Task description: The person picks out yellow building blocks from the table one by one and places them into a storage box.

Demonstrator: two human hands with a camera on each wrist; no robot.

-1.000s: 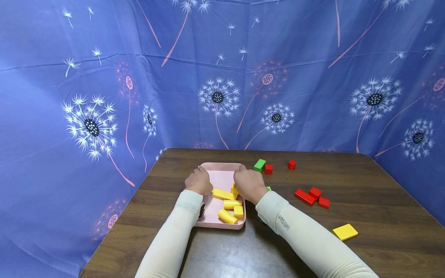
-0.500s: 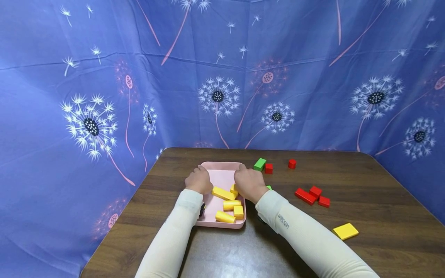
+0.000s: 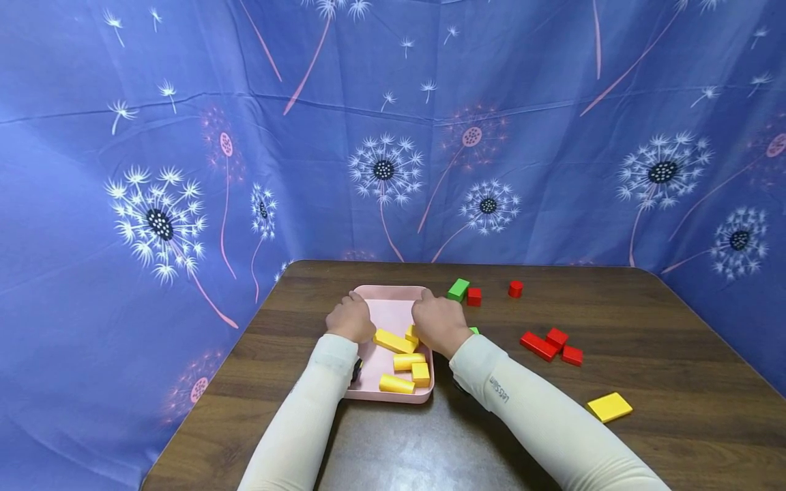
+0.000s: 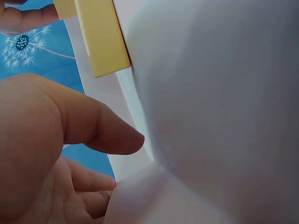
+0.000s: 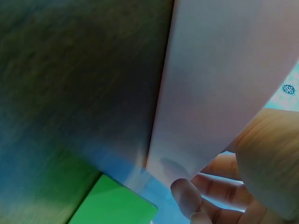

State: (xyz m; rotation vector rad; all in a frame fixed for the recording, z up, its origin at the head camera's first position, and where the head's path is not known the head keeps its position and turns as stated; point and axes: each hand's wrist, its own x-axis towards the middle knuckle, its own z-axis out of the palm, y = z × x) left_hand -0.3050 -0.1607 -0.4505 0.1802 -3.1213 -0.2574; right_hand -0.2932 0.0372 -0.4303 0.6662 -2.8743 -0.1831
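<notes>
A pink tray [image 3: 387,397] rests on the table, with several yellow blocks inside. My left hand [image 3: 351,319] grips its left wall; in the left wrist view, that hand's thumb [image 4: 112,128] lies inside the wall and the other fingers outside. The right wall is held by my right hand [image 3: 441,323], whose thumb [image 5: 186,196] touches the outer face in the right wrist view. Among the contents are a long yellow block [image 3: 394,341], a yellow cylinder [image 3: 409,361], another cylinder [image 3: 396,384] near the front wall and a yellow cube [image 3: 420,374]. A further yellow block is partly covered by the right hand.
Right of the tray's far corner lie a green block [image 3: 458,290], a red cube [image 3: 474,297] and a red cylinder [image 3: 515,290]. Three red blocks [image 3: 540,346] cluster farther right. A flat yellow block [image 3: 610,408] lies front right. A green block [image 5: 114,203] sits beside the tray.
The front yellow cylinder has rolled left and turned slightly inside the tray. Other yellow pieces have shifted a little left. Both hands keep nearly the same place on the walls.
</notes>
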